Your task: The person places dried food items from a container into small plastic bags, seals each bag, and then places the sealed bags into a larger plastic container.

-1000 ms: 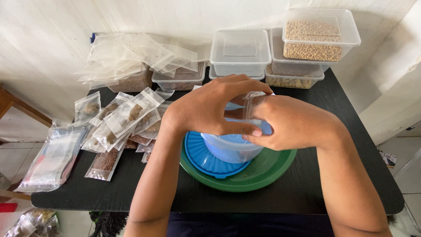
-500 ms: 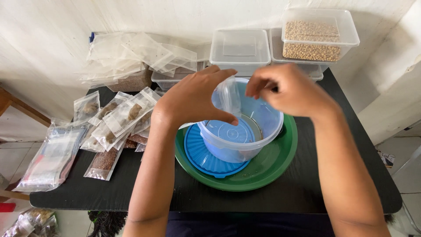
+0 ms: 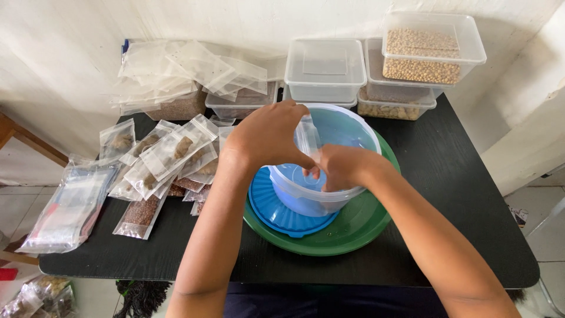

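Observation:
A clear round tub (image 3: 347, 126) with a blue base stands on a blue lid (image 3: 282, 212), which lies in a green bowl (image 3: 353, 227) on the black table (image 3: 447, 194). My left hand (image 3: 268, 135) holds a small clear plastic bag (image 3: 308, 136) upright over the tub's near rim. My right hand (image 3: 335, 168) reaches down inside the tub, fingers curled; what it touches there is hidden.
Filled small seed bags (image 3: 170, 153) lie in a heap left of the bowl, with more flat bags (image 3: 70, 203) at the table's left edge. Empty bags (image 3: 176, 68) pile at the back left. Clear boxes (image 3: 326, 68), some holding grain (image 3: 421, 56), stack along the wall.
My hands have parted from over the tub. The left one now holds the small bag at the rim, and the right one has dropped down into the tub.

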